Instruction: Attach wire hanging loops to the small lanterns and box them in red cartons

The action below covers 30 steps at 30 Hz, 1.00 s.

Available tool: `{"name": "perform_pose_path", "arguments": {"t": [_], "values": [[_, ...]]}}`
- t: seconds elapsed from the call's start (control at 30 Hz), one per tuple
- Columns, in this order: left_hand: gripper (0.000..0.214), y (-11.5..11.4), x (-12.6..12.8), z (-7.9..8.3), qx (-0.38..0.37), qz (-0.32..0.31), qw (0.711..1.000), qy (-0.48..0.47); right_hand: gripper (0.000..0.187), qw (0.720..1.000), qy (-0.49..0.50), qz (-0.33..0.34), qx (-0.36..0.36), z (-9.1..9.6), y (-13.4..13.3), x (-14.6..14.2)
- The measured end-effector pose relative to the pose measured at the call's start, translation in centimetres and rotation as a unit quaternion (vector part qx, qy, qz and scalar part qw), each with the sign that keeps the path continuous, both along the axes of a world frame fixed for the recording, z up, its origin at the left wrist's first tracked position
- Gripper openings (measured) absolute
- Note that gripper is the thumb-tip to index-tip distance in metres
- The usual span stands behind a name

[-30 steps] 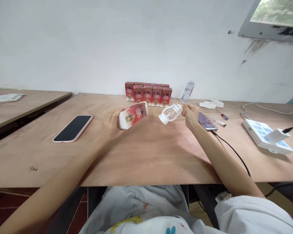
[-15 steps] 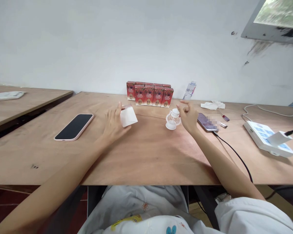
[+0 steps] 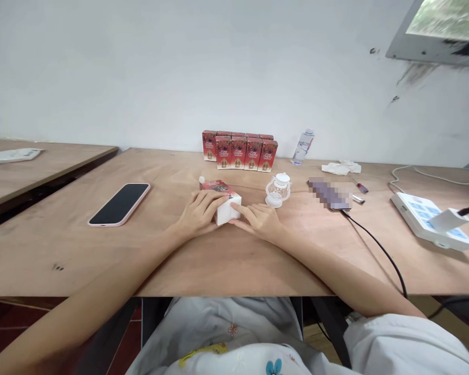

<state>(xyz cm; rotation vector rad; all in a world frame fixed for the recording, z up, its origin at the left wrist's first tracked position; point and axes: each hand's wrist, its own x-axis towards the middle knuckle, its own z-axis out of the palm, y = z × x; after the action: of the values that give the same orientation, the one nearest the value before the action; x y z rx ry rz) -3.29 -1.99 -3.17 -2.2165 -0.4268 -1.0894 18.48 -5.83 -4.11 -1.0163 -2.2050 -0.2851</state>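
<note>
A small red printed box (image 3: 230,211) lies on its side on the table, its white end turned toward me. My left hand (image 3: 200,212) is wrapped over the box's left side and grips it. With its fingers closed at the white end, my right hand (image 3: 260,221) presses on the flap and edge there. A bit of white sticks up at the box's far end; I cannot tell whether it is a flap. Just beyond my right hand stands a small white toy lantern (image 3: 278,190) with a clear middle, upright and untouched.
Several matching red boxes (image 3: 238,152) stand along the wall, beside a clear bottle (image 3: 303,147). A pink-edged phone (image 3: 120,204) lies left. To the right are a cabled phone (image 3: 330,195), crumpled tissue (image 3: 341,167), a small screwdriver (image 3: 361,188) and a white power strip (image 3: 432,221).
My right hand has left the lantern's side and moved left to the box. My left hand has moved right and turned the box so its white end faces me.
</note>
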Motion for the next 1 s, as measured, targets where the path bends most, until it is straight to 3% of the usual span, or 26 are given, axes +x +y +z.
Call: {"name": "perform_pose_path", "arguments": {"t": [0.33,0.5,0.63,0.77,1.0], "values": [[0.037,0.7,-0.2,-0.1,-0.043,-0.065,0.996,0.053,0.030,0.997,-0.001,0.074,0.011,-0.5,0.4,0.4],[0.044,0.8,-0.4,0.2,-0.030,-0.065,0.997,0.025,0.011,0.991,-0.001,0.097,0.094,-0.7,0.7,1.1],[0.049,1.0,-0.7,0.1,-0.016,-0.037,0.999,-0.001,0.018,0.989,-0.032,0.062,0.132,-0.5,0.7,1.1],[0.048,1.1,-0.9,-0.4,0.015,-0.001,1.000,-0.020,0.027,0.997,-0.016,0.005,0.072,-0.5,0.3,0.7],[0.041,1.0,-1.1,-0.6,0.040,0.059,0.997,-0.029,0.038,0.998,0.050,0.023,-0.018,-0.5,-0.5,-0.1]]}}
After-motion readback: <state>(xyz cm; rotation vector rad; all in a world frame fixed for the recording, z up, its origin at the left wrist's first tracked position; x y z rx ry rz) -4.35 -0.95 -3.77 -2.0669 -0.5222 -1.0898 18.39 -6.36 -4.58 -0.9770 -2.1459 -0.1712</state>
